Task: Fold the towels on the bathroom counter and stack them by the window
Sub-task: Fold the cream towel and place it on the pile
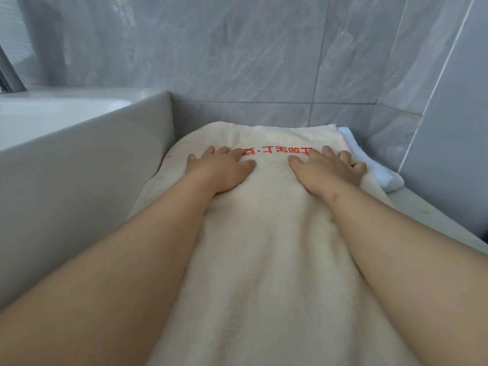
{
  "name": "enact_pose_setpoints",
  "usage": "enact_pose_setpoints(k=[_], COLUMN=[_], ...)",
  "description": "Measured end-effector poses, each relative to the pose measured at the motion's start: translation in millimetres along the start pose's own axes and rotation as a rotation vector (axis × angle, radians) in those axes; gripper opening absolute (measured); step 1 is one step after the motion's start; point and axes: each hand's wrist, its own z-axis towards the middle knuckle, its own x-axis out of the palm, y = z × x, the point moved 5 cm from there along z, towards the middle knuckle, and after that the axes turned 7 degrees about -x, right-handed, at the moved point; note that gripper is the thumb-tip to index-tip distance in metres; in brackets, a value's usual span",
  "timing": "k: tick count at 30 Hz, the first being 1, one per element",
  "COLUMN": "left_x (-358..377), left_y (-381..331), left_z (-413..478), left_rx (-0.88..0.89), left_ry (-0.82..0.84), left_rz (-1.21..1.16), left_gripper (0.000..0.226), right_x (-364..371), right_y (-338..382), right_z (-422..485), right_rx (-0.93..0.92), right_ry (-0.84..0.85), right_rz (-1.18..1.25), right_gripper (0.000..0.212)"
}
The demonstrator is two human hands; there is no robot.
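A long cream towel (266, 233) with red embroidered characters near its far end lies stretched along the counter, running from the bottom of the view up to the tiled wall. My left hand (221, 170) presses flat on it left of the red characters. My right hand (327, 170) presses on it to the right, fingers spread and reaching the towel's right edge. A white towel (380, 170) lies partly under the cream towel's far right corner.
A white basin (87, 143) rises directly left of the towel. Grey marble tiles (237, 56) form the wall behind and a corner at the right. A strip of grey counter (427, 215) shows right of the towel.
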Motion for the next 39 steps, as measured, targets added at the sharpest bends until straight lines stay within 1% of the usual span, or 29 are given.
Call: enact_pose_setpoints(k=[4, 7, 11, 13, 16, 18, 21, 24, 26, 28, 30, 32, 34, 35, 37, 39], left_x=[0.7, 2.3, 0.3, -2.1, -9.4, -12.4, -9.2, -8.9, -8.8, -7.4, -4.0, -5.1, -12.6, -16.5, -19.0, -14.9], left_y=[-0.5, -1.1, -2.1, -4.6, -7.0, -6.7, -3.5, -1.3, 2.0, 9.0, 25.0, 41.8, 47.4, 43.9, 29.8, 18.1], left_z=[-3.1, -7.9, -20.8, -35.9, -71.1, -99.8, -148.2, -195.5, -225.0, -251.1, -269.3, -279.8, -290.0, -298.2, -318.8, -340.8], left_rx=[0.022, 0.014, -0.051, -0.034, 0.044, 0.073, 0.087, 0.127, 0.129, 0.123, 0.084, 0.033, 0.011, 0.018, 0.066, 0.121], left_ry=[-0.042, -0.066, 0.013, 0.046, 0.023, 0.020, 0.106, 0.139, 0.139, 0.133, 0.150, 0.155, 0.123, 0.109, 0.113, 0.163], left_rz=[0.003, 0.013, 0.024, 0.018, -0.010, -0.014, 0.001, -0.008, -0.051, -0.007, 0.035, 0.042, 0.042, 0.042, 0.029, 0.025], left_gripper=[0.050, 0.048, 0.050, 0.048, 0.040, 0.039, 0.042, 0.036, 0.038, 0.044, 0.050, 0.052, 0.051, 0.051, 0.052, 0.053], right_x=[1.7, 0.2, -4.6, -9.5, -21.3, -30.0, -39.1, -46.6, -47.6, -48.5, -50.1, -54.2, -61.1, -64.4, -67.7, -66.7], right_y=[-6.1, -10.8, -18.4, -17.6, -7.3, 1.9, 8.3, 10.8, 11.5, 5.2, -11.9, -34.2, -46.9, -46.5, -33.4, -18.1], right_z=[0.3, -12.0, -34.1, -48.8, -84.4, -116.8, -166.6, -205.8, -229.0, -250.3, -269.8, -285.7, -298.7, -305.7, -321.9, -341.1], right_rx=[-0.040, -0.095, -0.128, -0.132, -0.173, -0.234, -0.294, -0.334, -0.343, -0.356, -0.327, -0.232, -0.145, -0.130, -0.179, -0.271], right_ry=[0.103, 0.190, 0.294, 0.310, 0.291, 0.294, 0.316, 0.346, 0.398, 0.441, 0.423, 0.367, 0.316, 0.299, 0.287, 0.303], right_rz=[0.042, 0.035, 0.021, 0.059, 0.141, 0.144, 0.162, 0.187, 0.188, 0.151, 0.075, 0.031, 0.007, 0.001, 0.028, 0.056], right_gripper=[0.072, 0.074, 0.074, 0.074, 0.069, 0.063, 0.059, 0.060, 0.063, 0.064, 0.063, 0.064, 0.066, 0.067, 0.068, 0.068])
